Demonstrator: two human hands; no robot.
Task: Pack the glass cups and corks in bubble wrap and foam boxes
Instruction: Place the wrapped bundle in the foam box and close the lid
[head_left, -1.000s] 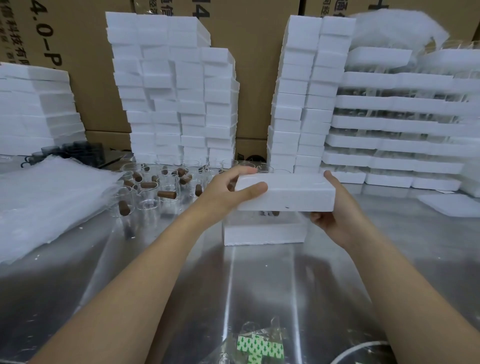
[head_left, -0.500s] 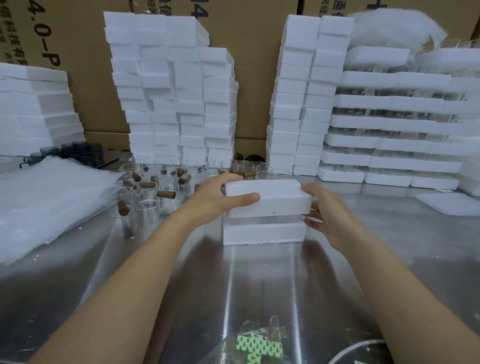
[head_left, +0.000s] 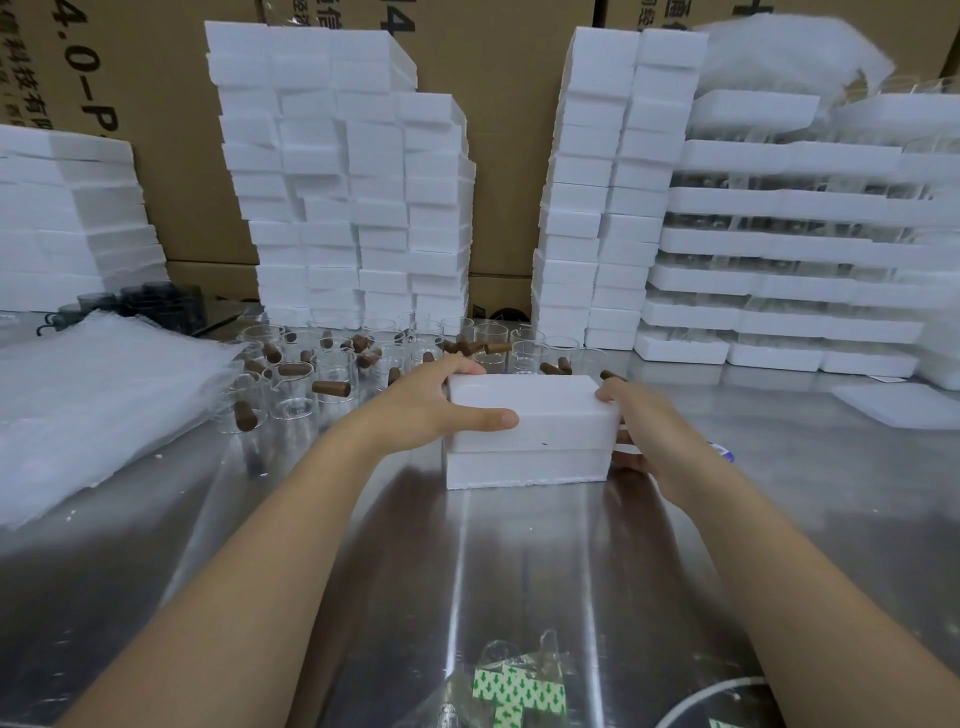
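Observation:
A white foam lid (head_left: 524, 410) sits on top of the white foam box base (head_left: 524, 467) in the middle of the steel table. My left hand (head_left: 431, 402) grips the lid's left end, thumb along its front face. At the right end my right hand (head_left: 641, 431) holds the lid and the base, fingers over the top corner. Behind the box stand several clear glass cups (head_left: 332, 371) with brown corks (head_left: 330, 387) lying in and among them. A pile of bubble wrap sheets (head_left: 98, 400) lies at the left.
Tall stacks of white foam boxes (head_left: 348, 182) rise behind the cups, with more stacks at the back right (head_left: 779, 234) and far left (head_left: 67, 218). Cardboard cartons (head_left: 509, 130) form the back wall. A bag of green-printed labels (head_left: 519, 691) lies near the front edge. Dark cups (head_left: 156, 304) stand back left.
Both hands have brought the foam lid down and leftward from above the base until it rests squarely on the base. The view has shifted slightly.

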